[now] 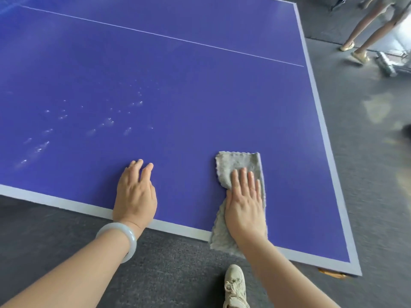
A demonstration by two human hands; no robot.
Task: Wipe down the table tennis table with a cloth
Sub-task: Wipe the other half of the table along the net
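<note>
Trouble could come from the cloth (238, 162): its near end hangs off the edge of the table (200, 85), so it may slide down to the floor (178, 263) if we press too softly. We could also miss the shiny drops (73, 125), because they sit well apart from the cloth, over on the left. Our right hand (245, 205) lies flat and open on top of the cloth, fingers straight, near the table's near right corner. Cloth pokes out ahead of that hand and behind it. Our left hand (135, 194) rests flat and open on the bare table, holding nothing.
</note>
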